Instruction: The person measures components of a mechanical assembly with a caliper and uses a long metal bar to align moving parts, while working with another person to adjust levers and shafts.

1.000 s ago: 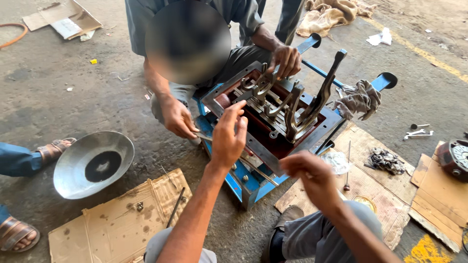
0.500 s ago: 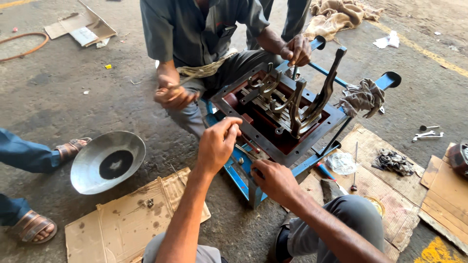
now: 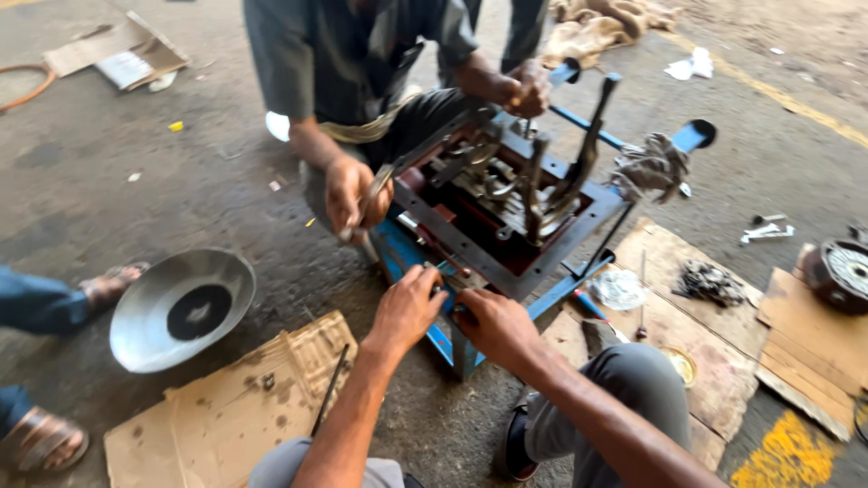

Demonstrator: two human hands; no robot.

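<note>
Our left hand and right hand close together, fingers curled on the near rim of the metal frame on its blue stand; what they pinch we cannot tell; left of them, flattened brown cardboard; beyond it, a steel bowl; opposite, a co-worker's hand.

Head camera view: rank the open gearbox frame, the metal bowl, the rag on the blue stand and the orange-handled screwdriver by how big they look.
1. open gearbox frame
2. metal bowl
3. rag
4. orange-handled screwdriver, partly hidden, so unsure.
</note>
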